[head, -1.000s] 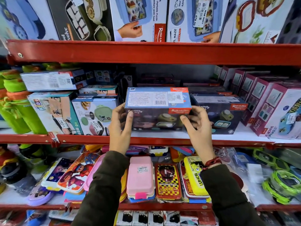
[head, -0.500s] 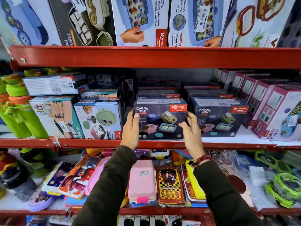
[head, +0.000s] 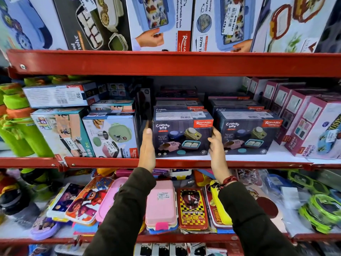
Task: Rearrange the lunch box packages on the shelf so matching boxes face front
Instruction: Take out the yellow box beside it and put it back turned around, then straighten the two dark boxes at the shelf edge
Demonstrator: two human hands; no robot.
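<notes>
A dark Crunchy Bite lunch box package stands on the middle shelf with its printed front facing me. A matching Crunchy Bite package stands right next to it, also front-facing, and more of the same are stacked behind both. My left hand is flat with straight fingers along the left side of the first box. My right hand has loosely curled fingers at that box's right edge, in front of the gap between the two boxes. Neither hand lifts the box.
A white-and-green lunch box package stands just left of my left hand. Pink boxes line the right end of the shelf and green bottles the left end. Loose lunch boxes crowd the shelf below.
The Crunchy Bite box was tilted with its label side toward me; it was turned front-facing and set on the shelf beside its match. My hands have slid lower and loosened on its sides.
</notes>
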